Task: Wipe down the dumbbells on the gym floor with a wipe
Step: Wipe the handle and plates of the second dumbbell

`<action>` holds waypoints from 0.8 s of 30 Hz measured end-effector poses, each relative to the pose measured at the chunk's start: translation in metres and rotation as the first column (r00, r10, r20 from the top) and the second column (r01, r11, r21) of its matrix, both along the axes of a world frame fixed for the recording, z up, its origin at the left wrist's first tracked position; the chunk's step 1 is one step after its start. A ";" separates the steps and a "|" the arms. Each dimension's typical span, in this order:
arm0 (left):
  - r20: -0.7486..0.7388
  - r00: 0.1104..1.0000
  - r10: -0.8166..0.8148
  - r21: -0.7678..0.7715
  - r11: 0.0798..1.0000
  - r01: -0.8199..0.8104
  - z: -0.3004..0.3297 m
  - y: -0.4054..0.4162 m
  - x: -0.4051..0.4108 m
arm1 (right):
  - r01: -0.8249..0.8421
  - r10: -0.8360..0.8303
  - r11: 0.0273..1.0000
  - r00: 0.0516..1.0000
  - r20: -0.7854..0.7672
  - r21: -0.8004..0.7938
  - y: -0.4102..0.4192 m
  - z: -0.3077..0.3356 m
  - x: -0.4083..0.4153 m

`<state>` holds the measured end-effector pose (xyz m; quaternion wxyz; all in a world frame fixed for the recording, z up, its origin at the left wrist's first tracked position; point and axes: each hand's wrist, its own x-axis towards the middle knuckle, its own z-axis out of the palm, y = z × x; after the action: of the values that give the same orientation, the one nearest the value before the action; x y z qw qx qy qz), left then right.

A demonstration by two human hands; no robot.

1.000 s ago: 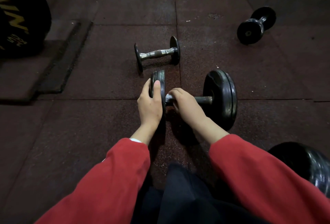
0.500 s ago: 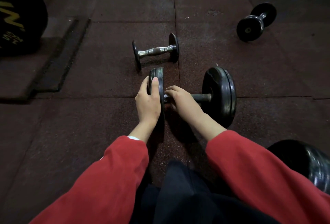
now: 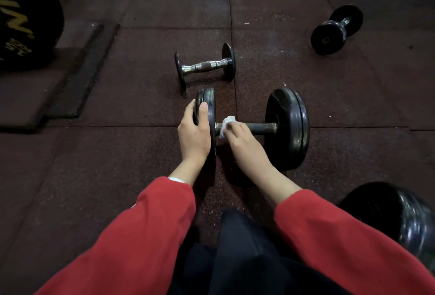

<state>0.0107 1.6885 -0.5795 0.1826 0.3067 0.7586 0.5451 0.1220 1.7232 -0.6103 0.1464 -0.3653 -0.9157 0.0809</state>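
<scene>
Left hand [image 3: 194, 130] grips the dumbbell [image 3: 286, 127] plate, right hand [image 3: 237, 133] seemingly pinching the wipe [image 3: 227, 122]: best rub along the whole bar.

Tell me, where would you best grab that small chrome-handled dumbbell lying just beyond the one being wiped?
Probably by the chrome handle of the small dumbbell, coming from above. It lies flat on the floor, the handle bare between two thin plates, narrow enough for fingers to curl round.

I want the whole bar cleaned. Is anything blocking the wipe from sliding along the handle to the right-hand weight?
Nothing visible does. The right hand presses the wipe on the handle near its left end; the bar to the right plate is bare.
</scene>
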 end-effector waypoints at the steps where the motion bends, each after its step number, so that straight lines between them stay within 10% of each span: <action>1: 0.005 1.000 -0.002 0.000 1.000 0.002 0.001 0.000 0.000 | 0.041 -0.041 0.999 0.999 0.003 0.020 -0.001 0.000 0.003; 12: 0.008 1.000 0.015 -0.001 1.000 -0.015 0.002 0.004 -0.001 | 0.125 -0.114 0.962 0.992 0.062 -0.241 0.005 0.030 -0.013; 24: -0.001 1.000 -0.001 0.002 1.000 0.001 0.002 -0.002 0.001 | 0.437 -0.459 0.886 0.779 0.428 0.155 0.001 0.030 -0.006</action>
<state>0.0115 1.6870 -0.5778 0.1822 0.3075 0.7580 0.5456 0.1159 1.7239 -0.5807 -0.0475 -0.5773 -0.8125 -0.0652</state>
